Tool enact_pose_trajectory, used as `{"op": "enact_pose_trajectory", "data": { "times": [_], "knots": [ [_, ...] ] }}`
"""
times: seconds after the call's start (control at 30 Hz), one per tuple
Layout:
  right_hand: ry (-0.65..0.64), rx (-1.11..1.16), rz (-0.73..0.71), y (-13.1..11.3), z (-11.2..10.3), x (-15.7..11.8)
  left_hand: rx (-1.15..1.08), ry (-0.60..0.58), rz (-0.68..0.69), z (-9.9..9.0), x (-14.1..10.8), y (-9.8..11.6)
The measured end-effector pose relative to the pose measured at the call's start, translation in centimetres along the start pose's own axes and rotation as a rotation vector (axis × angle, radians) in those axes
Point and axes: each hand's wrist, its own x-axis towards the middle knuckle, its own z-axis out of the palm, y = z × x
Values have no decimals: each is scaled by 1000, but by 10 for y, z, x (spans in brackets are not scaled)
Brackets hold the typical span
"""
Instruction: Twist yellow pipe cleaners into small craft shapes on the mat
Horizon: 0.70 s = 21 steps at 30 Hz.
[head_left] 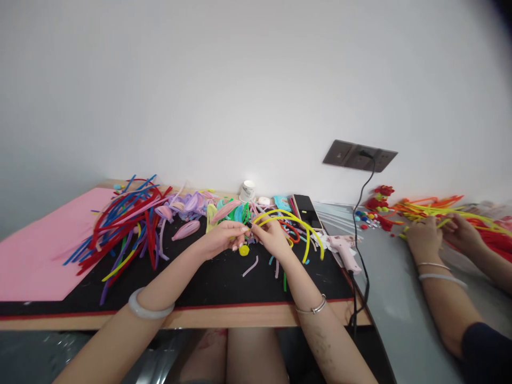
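Note:
My left hand (224, 238) and my right hand (274, 238) meet above the black mat, fingers closed in a pinch. Between them they grip yellow pipe cleaners (288, 214), whose long ends arch out to the right over my right hand. A small dark bit shows at the fingertips, too small to name. Just below the fingers is a round yellow piece (244, 250); whether it is joined to the pipe cleaners I cannot tell. Behind my hands lie pink and purple looped pipe cleaner shapes (186, 230) and green ones (238, 212). Short cut pieces (250, 266) are scattered nearby.
Red and blue pipe cleaners (128, 224) heap at left, partly over a pink sheet (36, 250). A paper cup (247, 191) and phone (307, 212) stand behind. The corded pink glue gun (344, 255) lies right. Farther right, a co-worker's hands (426, 240) handle yellow pipe cleaners.

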Motion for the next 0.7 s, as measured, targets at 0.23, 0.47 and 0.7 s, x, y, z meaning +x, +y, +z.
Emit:
{"op": "enact_pose_trajectory", "data": {
  "times": [0.23,0.47,0.7],
  "knots": [
    [82,-199,-46,-3,-1,-2,197,-29,49,1,1,-2],
    [137,-244,45,-1,2,0,571,21,231,7,1,-7],
    [153,-208,60,2,2,2,857,141,354,14,-5,-1]
  ]
}}
